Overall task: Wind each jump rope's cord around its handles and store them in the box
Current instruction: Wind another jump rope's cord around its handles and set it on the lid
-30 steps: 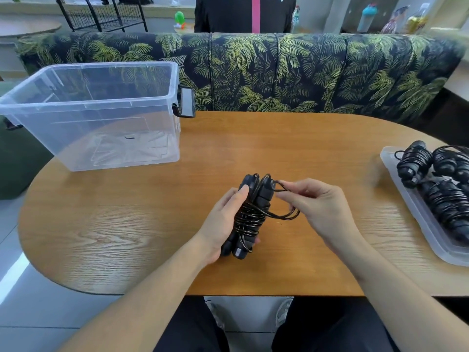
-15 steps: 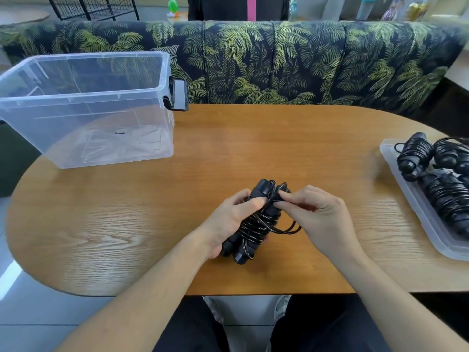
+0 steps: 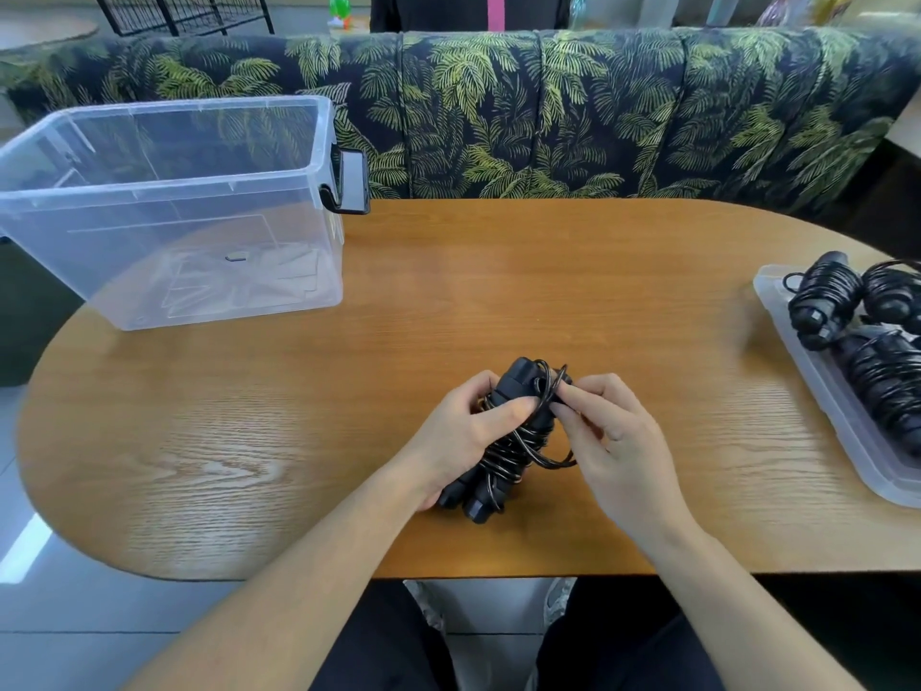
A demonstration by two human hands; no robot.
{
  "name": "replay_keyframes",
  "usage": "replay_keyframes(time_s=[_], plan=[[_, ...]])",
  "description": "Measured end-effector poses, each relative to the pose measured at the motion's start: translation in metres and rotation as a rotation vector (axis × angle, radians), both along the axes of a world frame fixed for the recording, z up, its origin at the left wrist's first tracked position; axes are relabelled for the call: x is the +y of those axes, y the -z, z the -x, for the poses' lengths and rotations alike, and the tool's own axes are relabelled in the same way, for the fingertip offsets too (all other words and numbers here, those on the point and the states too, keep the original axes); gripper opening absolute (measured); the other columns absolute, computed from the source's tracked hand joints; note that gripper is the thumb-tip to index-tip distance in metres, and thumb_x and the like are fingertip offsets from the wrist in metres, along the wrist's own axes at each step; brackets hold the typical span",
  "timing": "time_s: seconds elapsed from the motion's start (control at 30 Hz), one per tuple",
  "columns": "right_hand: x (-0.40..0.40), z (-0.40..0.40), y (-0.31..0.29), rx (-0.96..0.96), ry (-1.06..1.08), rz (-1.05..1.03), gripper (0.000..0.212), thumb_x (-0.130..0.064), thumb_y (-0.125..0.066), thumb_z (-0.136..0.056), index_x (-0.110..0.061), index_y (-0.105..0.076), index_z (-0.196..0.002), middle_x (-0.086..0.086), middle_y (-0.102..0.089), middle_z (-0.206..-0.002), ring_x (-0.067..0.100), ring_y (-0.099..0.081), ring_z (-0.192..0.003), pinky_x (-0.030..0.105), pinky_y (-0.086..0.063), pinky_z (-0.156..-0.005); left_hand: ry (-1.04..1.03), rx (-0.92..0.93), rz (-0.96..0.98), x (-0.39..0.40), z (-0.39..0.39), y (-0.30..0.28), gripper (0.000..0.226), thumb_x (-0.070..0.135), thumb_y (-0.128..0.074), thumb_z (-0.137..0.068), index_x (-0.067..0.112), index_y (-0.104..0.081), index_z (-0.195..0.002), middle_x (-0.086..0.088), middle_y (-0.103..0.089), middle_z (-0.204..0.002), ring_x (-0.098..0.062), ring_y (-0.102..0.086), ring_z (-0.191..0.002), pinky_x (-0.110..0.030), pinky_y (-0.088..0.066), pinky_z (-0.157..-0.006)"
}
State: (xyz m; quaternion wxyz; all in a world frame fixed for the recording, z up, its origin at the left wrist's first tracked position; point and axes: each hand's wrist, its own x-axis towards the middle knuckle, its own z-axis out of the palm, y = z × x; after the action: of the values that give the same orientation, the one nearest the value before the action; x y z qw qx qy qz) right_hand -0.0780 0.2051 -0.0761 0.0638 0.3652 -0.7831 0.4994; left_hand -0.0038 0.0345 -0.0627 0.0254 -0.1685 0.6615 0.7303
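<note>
Cord was nearly all wound at this point, just one loose loop left hanging off the bundle. My left hand point(image 3: 461, 431) was wrapped around the jump rope point(image 3: 503, 441), gripping both handles together with the thumb pressed across the coils, mostly so the wraps couldn't slip while I fiddled with the end. The bundle was held tilted just above the table point(image 3: 498, 291), right in front of me, since that's where I had the best view of what I was doing.

My right hand point(image 3: 613, 436) was pinching the last bit of cord point(image 3: 548, 458) up near the top of the handles, fingertips curled on it. Looked to me like the tuck-the-tail step, getting that loop snug so nothing unravels in storage.

The clear box point(image 3: 174, 271) sat on the far left corner of the table, open, with no ropes in it that I could make out. Over on the right edge, a shallow plastic tray point(image 3: 817, 386) held other wound-up ropes point(image 3: 827, 301). So once the tail was secured, this one would need a reach across to the left to drop it in.
</note>
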Motion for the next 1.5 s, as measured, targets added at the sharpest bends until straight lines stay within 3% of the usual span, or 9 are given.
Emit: replay_keyframes(time_s=[0.23, 0.43, 0.6, 0.83, 1.0, 1.1, 1.3, 1.43, 1.5], plan=[[0.002, 0.006, 0.001, 0.015, 0.147, 0.131, 0.014, -0.008, -0.083, -0.076, -0.017, -0.078, -0.085, -0.015, -0.070, -0.083, 0.006, -0.064, -0.075, 0.007, -0.046, -0.071, 0.055, -0.008, 0.056, -0.001, 0.002, -0.001, 0.038, 0.037, -0.069, -0.095, 0.008, -0.057, -0.117, -0.019, -0.074, -0.105, -0.032, -0.073, -0.086, -0.057, -0.057, -0.086], [0.008, 0.018, 0.005, 0.161, 0.072, 0.064, 0.011, -0.019, -0.075, -0.082, -0.009, -0.078, -0.085, -0.009, -0.065, -0.086, 0.000, -0.058, -0.079, 0.009, -0.041, -0.070, 0.087, -0.015, 0.147, 0.002, 0.004, -0.001, 0.039, 0.044, -0.068, -0.093, 0.012, -0.060, -0.113, -0.010, -0.076, -0.104, -0.032, -0.074, -0.095, -0.057, -0.056, -0.092], [0.003, 0.010, 0.001, -0.005, 0.026, 0.030, 0.013, -0.011, -0.072, -0.088, -0.018, -0.076, -0.098, -0.017, -0.066, -0.095, 0.005, -0.060, -0.082, 0.010, -0.043, -0.073, 0.039, -0.017, 0.185, 0.005, 0.006, 0.001, 0.042, 0.051, -0.066, -0.088, 0.016, -0.060, -0.111, -0.013, -0.075, -0.102, -0.032, -0.074, -0.093, -0.055, -0.058, -0.089], [0.000, 0.016, -0.009, -0.332, 0.170, 0.128, 0.019, -0.009, -0.084, -0.078, -0.022, -0.071, -0.070, -0.014, -0.072, -0.079, -0.001, -0.063, -0.072, 0.009, -0.046, -0.067, 0.030, -0.040, 0.212, 0.006, 0.011, 0.002, 0.033, 0.051, -0.065, -0.093, 0.022, -0.062, -0.108, -0.004, -0.076, -0.100, -0.022, -0.075, -0.090, -0.043, -0.062, -0.083], [0.001, 0.011, -0.014, -0.135, 0.077, 0.060, 0.037, -0.006, -0.076, -0.085, -0.038, -0.063, -0.096, -0.012, -0.067, -0.082, 0.006, -0.061, -0.076, 0.009, -0.044, -0.074, -0.023, -0.046, 0.208, 0.009, 0.011, 0.002, 0.031, 0.050, -0.066, -0.093, 0.021, -0.061, -0.100, 0.001, -0.075, -0.088, -0.014, -0.072, -0.077, -0.031, -0.058, -0.069], [0.002, 0.012, -0.014, 0.073, 0.038, -0.069, 0.029, -0.002, -0.070, -0.090, -0.028, -0.073, -0.103, -0.013, -0.067, -0.094, -0.003, -0.060, -0.085, 0.006, -0.041, -0.079, -0.042, -0.042, 0.274, 0.013, 0.011, 0.000, 0.030, 0.051, -0.064, -0.094, 0.021, -0.059, -0.097, 0.009, -0.068, -0.080, -0.003, -0.065, -0.068, -0.021, -0.050, -0.062], [0.006, 0.006, -0.027, -0.170, 0.066, -0.102, 0.024, -0.010, -0.066, -0.092, -0.030, -0.072, -0.105, -0.019, -0.069, -0.101, -0.003, -0.062, -0.093, 0.006, -0.044, -0.078, -0.068, -0.040, 0.630, 0.022, 0.010, -0.008, 0.034, 0.060, -0.058, -0.092, 0.028, -0.048, -0.093, 0.008, -0.065, -0.077, -0.014, -0.063, -0.069, -0.032, -0.048, -0.061], [-0.001, 0.013, -0.037, -0.421, 0.084, -0.036, 0.002, -0.029, -0.076, -0.086, -0.029, -0.074, -0.085, -0.016, -0.066, -0.110, -0.004, -0.059, -0.106, 0.012, -0.043, -0.084, -0.081, -0.017, 1.049, 0.023, 0.010, -0.022, 0.041, 0.069, -0.049, -0.091, 0.030, -0.041, -0.103, 0.010, -0.063, -0.075, -0.014, -0.062, -0.066, -0.033, -0.046, -0.055], [-0.003, 0.017, -0.038, -0.490, 0.104, 0.001, 0.012, -0.031, -0.077, -0.086, -0.025, -0.074, -0.076, -0.016, -0.065, -0.114, -0.005, -0.058, -0.108, 0.018, -0.041, -0.088, -0.070, -0.023, 1.160, 0.022, 0.010, -0.027, 0.044, 0.072, -0.048, -0.089, 0.031, -0.040, -0.105, 0.011, -0.061, -0.077, -0.015, -0.060, -0.067, -0.032, -0.044, -0.055]])
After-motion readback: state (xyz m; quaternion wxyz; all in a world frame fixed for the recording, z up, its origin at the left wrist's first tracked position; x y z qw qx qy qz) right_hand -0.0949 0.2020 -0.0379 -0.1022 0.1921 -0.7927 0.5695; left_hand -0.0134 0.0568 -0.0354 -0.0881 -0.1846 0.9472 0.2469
